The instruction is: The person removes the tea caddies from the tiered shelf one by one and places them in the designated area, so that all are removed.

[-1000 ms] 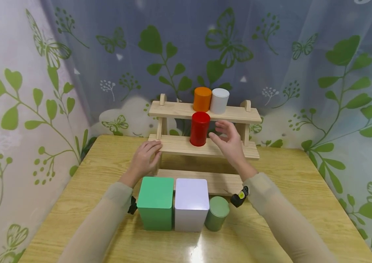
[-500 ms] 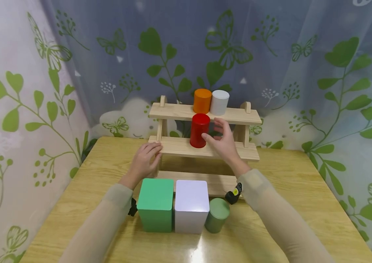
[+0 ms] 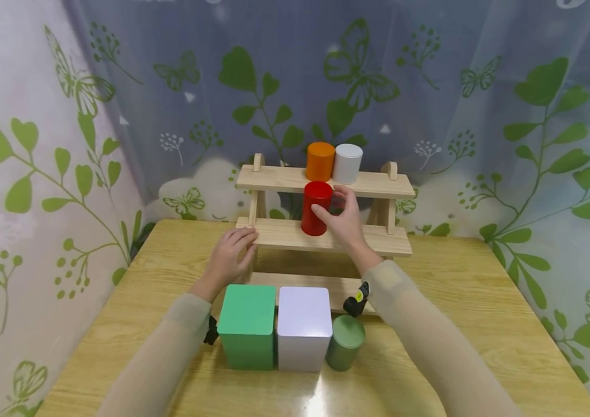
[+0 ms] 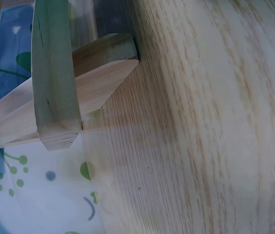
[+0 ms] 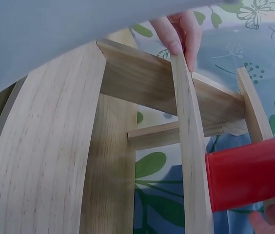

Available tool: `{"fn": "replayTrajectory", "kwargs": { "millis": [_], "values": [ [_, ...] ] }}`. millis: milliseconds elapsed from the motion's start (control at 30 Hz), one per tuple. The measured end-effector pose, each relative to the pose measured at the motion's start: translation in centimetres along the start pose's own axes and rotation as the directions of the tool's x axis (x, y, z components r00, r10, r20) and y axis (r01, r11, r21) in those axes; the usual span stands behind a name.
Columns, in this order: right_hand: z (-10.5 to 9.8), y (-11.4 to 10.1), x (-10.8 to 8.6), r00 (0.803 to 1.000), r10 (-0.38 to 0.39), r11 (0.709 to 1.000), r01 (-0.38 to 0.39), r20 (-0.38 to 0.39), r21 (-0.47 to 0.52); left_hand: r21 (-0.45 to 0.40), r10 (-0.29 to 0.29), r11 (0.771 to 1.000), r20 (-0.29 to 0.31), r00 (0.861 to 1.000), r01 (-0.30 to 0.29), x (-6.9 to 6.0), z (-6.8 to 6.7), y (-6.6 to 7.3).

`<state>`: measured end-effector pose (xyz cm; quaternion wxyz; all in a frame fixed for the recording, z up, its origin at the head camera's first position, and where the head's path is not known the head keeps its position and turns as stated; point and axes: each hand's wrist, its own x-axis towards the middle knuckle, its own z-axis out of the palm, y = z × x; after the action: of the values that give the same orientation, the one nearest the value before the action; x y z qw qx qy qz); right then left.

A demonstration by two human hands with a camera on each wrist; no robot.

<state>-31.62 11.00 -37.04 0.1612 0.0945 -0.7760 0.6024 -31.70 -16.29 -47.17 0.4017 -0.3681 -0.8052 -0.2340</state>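
Observation:
A red cylindrical can [image 3: 314, 217] stands upright on the middle shelf [image 3: 274, 233] of a wooden stepped rack. My right hand [image 3: 348, 225] is at the can's right side. Its thumb lies across the can's front and the other fingers are near its right edge, partly bent. In the right wrist view, fingertips [image 5: 270, 222] show close to the red can [image 5: 249, 173], with a small gap visible. My left hand [image 3: 228, 255] grips the left end of the middle shelf. In the right wrist view, its fingers [image 5: 192, 36] lie on both faces of that board.
An orange can [image 3: 319, 163] and a white can [image 3: 347, 164] stand on the top shelf [image 3: 274, 176]. In front of the rack, a green box [image 3: 248, 324], a pale lilac box [image 3: 303, 327] and a green can [image 3: 345, 343] stand on the wooden table [image 3: 133, 324]. A patterned curtain [image 3: 295, 69] hangs behind.
My right hand has moved left to the red can, bringing the thumb over its front. My left hand stays on the shelf end, and the cans and boxes have not moved.

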Motion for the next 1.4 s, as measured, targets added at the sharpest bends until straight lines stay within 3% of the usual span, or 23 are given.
{"fn": "replayTrajectory", "kwargs": {
  "millis": [567, 1033, 1400],
  "values": [
    [1.5, -0.6, 0.4, 0.995, 0.073, 0.995, -0.077, -0.072, -0.059, 0.006, 0.005, 1.0, 0.009, 1.0, -0.005, 0.1, -0.1, 0.1],
    [1.6, -0.2, 0.3, 0.997, 0.014, 0.998, -0.019, -0.076, -0.064, 0.009, 0.0, 1.0, 0.017, 1.0, 0.0, 0.0, 0.0, 0.1],
    [1.2, 0.4, -0.4, 0.995, -0.077, 0.996, 0.074, -0.061, -0.059, 0.003, -0.005, 1.0, 0.019, 1.0, 0.005, -0.1, 0.0, 0.0]
  ]
}}
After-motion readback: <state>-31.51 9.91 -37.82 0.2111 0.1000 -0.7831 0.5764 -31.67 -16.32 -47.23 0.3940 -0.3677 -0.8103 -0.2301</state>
